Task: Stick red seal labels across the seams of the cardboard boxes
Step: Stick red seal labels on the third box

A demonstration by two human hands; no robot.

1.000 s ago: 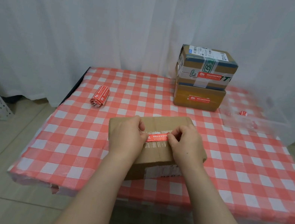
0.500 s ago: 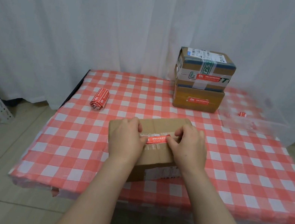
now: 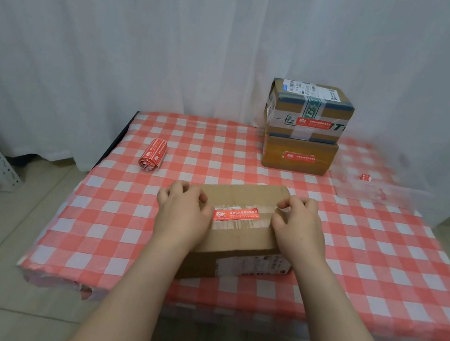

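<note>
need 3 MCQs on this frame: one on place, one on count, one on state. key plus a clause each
1. Where is the roll of red seal labels?
A. On the stacked boxes
B. On the red-and-white checked tablecloth, left of the near brown cardboard box
C. On the floor

2. How many cardboard boxes are on the table?
A. Two
B. Four
C. Three

3. The red seal label on the near box is:
A. Lying flat on its clear-taped seam
B. Crumpled in a hand
C. Folded over a corner

Key:
1 B: the roll lies on the cloth at the table's left side.
2 C: the near box, plus the upper box stacked on the lower box at the back.
3 A: it lies flat between the left hand and the right hand, both on the box.
</note>
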